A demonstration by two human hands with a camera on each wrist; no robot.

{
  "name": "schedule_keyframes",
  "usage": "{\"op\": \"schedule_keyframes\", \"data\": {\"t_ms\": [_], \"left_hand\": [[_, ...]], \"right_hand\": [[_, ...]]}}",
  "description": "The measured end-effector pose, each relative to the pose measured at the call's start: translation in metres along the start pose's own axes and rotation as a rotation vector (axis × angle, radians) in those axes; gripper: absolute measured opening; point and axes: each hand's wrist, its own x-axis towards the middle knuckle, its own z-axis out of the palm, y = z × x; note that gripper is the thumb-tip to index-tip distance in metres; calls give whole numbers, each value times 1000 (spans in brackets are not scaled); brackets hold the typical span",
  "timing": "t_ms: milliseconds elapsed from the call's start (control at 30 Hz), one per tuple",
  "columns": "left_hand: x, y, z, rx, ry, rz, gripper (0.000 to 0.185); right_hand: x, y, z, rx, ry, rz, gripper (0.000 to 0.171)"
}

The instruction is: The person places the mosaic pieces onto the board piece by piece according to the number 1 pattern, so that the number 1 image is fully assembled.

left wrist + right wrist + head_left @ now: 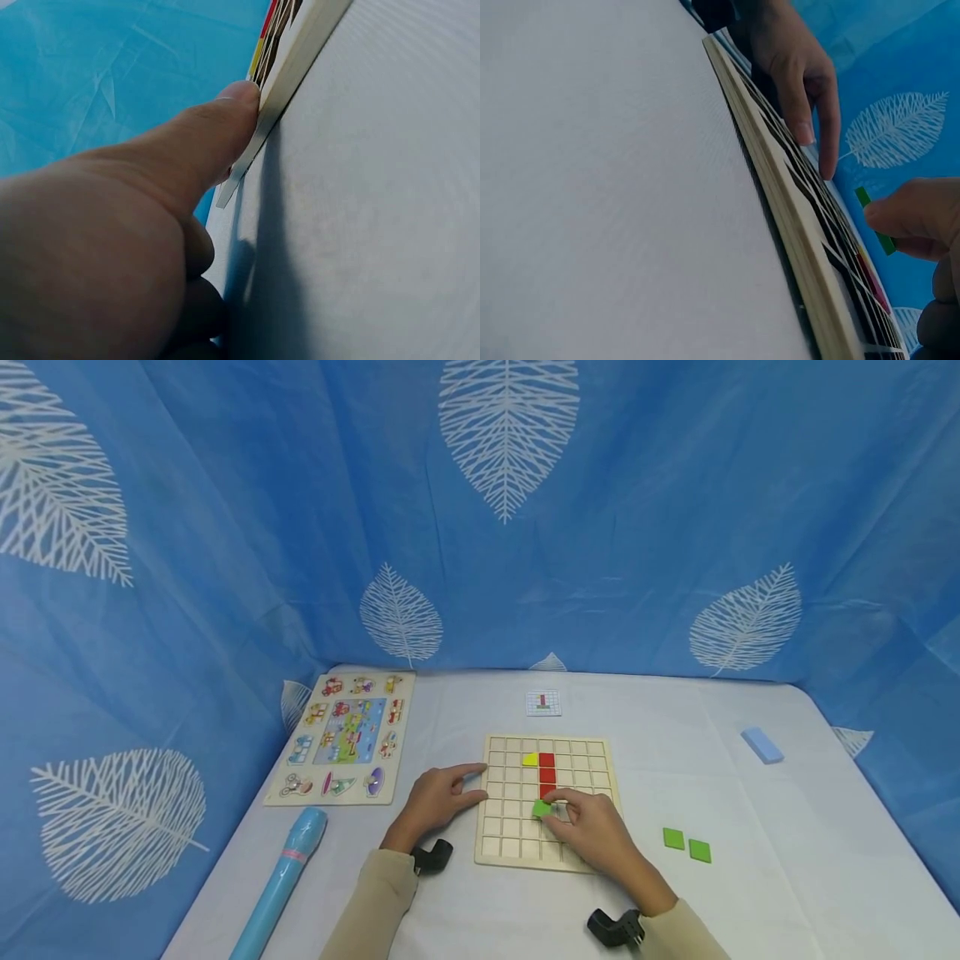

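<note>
A wooden grid board (517, 862) lies in the middle of the table. One yellow tile (530, 759) and a column of red tiles (547, 760) sit in its cells. My right hand (596, 833) pinches a green square tile (541, 809) between thumb and index finger, just below the red column. In the right wrist view this green tile (861, 196) is held above the board's surface. At the board's left edge, my left hand (437, 800) rests thumb and index fingertip, spread apart. The left wrist view shows the thumb (217, 127) against the board's side (289, 79).
Two loose green tiles (673, 838) lie right of the board. A small pattern card (543, 702) is behind it, and a light-blue block (762, 746) lies far right. Left are a picture peg puzzle (397, 752) and a long blue tube-shaped thing (281, 877). Blue curtains (600, 568) surround the table.
</note>
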Motion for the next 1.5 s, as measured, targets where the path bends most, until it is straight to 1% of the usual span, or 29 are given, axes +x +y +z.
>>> {"op": "schedule_keyframes", "data": {"t_ms": [167, 367, 567, 700, 867, 1067, 1500], "left_hand": [[0, -1, 1, 9, 6, 7, 50], [1, -2, 3, 15, -6, -4, 50], [2, 0, 2, 15, 3, -5, 49], [1, 1, 2, 16, -1, -16, 50], [0, 1, 2, 16, -10, -28, 51], [1, 1, 2, 14, -8, -19, 50], [0, 1, 2, 3, 0, -9, 50]], "right_hand": [[7, 2, 6, -31, -27, 8, 20], [11, 1, 10, -30, -74, 21, 19], [11, 1, 12, -65, -65, 30, 19], [11, 0, 13, -97, -83, 42, 18], [11, -2, 15, -109, -103, 49, 18], [11, -4, 15, -129, -99, 47, 20], [9, -3, 15, -111, -86, 49, 20]]}}
